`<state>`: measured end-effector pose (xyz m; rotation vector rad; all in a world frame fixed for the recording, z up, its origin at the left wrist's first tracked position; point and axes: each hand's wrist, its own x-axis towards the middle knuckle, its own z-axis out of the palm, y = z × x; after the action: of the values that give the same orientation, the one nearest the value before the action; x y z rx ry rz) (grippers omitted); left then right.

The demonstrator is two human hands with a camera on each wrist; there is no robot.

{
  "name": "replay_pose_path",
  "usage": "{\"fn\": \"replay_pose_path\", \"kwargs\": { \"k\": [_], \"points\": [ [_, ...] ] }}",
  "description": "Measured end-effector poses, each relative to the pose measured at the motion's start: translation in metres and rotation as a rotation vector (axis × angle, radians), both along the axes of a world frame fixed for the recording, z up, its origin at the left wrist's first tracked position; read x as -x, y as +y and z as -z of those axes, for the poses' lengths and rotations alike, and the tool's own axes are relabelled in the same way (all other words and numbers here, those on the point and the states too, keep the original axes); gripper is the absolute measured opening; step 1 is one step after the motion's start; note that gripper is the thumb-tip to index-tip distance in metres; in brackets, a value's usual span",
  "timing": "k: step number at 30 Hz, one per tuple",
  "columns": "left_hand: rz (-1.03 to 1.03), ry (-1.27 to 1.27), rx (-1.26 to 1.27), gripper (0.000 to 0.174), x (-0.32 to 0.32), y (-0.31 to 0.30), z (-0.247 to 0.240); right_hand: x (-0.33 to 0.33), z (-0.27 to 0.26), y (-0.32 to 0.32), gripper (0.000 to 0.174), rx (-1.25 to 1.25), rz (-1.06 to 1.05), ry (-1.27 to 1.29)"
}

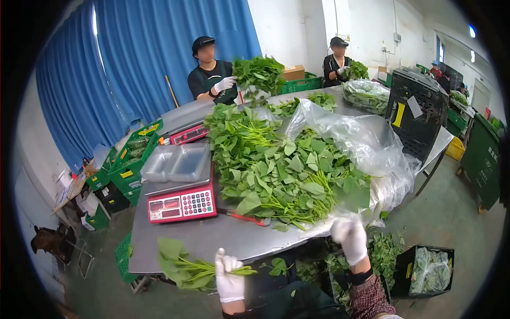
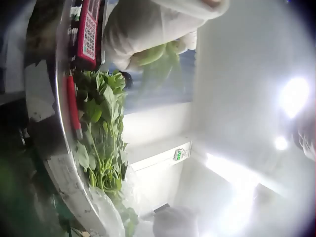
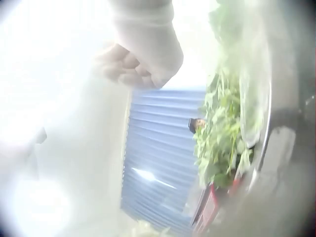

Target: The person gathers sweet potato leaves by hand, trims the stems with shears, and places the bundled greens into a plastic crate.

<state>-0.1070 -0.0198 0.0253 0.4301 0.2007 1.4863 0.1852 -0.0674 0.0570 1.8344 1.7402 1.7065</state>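
Observation:
My white-gloved left hand (image 1: 229, 276) grips a small bunch of leafy greens (image 1: 183, 268) by the stems, at the table's front edge. The leaves point left in the head view; in the left wrist view the gloved fingers (image 2: 148, 34) wrap most of the bunch. My gloved right hand (image 1: 350, 239) is blurred, raised near the front right edge. Its fingers (image 3: 126, 69) are curled in the right wrist view, with nothing showing in them. A blurred leaf (image 1: 355, 191) appears just beyond it. The large heap of leafy greens (image 1: 276, 170) covers the table's middle.
A red scale (image 1: 180, 204) bearing clear plastic trays (image 1: 175, 162) stands left of the heap, near a red-handled tool (image 1: 244, 217). Clear plastic sheeting (image 1: 345, 130) lies along the right. Across the metal table (image 1: 175, 242) two people handle greens. A black crate (image 1: 423, 271) sits at floor level.

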Motion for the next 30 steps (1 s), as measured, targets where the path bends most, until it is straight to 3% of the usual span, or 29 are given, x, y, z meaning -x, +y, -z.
{"fn": "replay_pose_path", "kwargs": {
  "k": [2, 3, 5, 7, 11, 14, 17, 23, 25, 26, 29, 30],
  "points": [
    [0.136, -0.054, 0.058, 0.021, -0.008, 0.002, 0.014, 0.004, -0.003, 0.028, 0.007, 0.052, -0.451, 0.735],
    [0.202, -0.089, 0.113, 0.019, -0.011, 0.000, 0.019, 0.004, 0.000, 0.040, 0.008, 0.074, -0.680, 1.100],
    [0.176, 0.046, 0.145, 0.017, -0.017, -0.002, 0.021, 0.005, 0.011, 0.059, 0.008, 0.250, -0.449, 0.860],
    [0.156, 0.152, 0.093, 0.018, -0.016, -0.002, 0.021, -0.002, 0.031, 0.076, 0.009, 0.274, -0.384, 0.754],
    [-0.011, 0.357, 0.260, 0.019, -0.018, -0.007, 0.011, 0.005, 0.015, 0.067, 0.009, 0.217, -0.558, 0.776],
    [-0.025, 0.545, 0.244, 0.020, -0.027, -0.006, 0.016, 0.018, 0.004, 0.054, 0.012, 0.067, -0.818, 1.146],
    [0.017, 0.614, 0.198, 0.022, -0.050, -0.014, 0.020, 0.048, 0.005, 0.034, 0.015, 0.108, -0.832, 1.283],
    [-0.019, 0.596, 0.254, 0.019, -0.067, -0.011, 0.042, 0.098, 0.036, 0.009, 0.015, 0.238, -0.851, 1.248],
    [-0.023, 0.626, 0.260, 0.018, -0.058, -0.010, 0.042, 0.095, 0.043, 0.013, 0.012, 0.316, -1.091, 1.630],
    [-0.018, 0.654, 0.264, 0.017, -0.055, -0.010, 0.041, 0.094, 0.046, 0.013, 0.012, 0.347, -1.000, 1.981],
    [-0.055, 0.731, 0.218, 0.014, -0.055, -0.014, 0.029, 0.086, 0.036, 0.026, 0.019, 0.468, -0.817, 2.035],
    [-0.074, 0.757, 0.192, 0.015, -0.056, -0.016, 0.027, 0.088, 0.034, 0.031, 0.021, 0.484, -0.879, 2.057]
  ]
}}
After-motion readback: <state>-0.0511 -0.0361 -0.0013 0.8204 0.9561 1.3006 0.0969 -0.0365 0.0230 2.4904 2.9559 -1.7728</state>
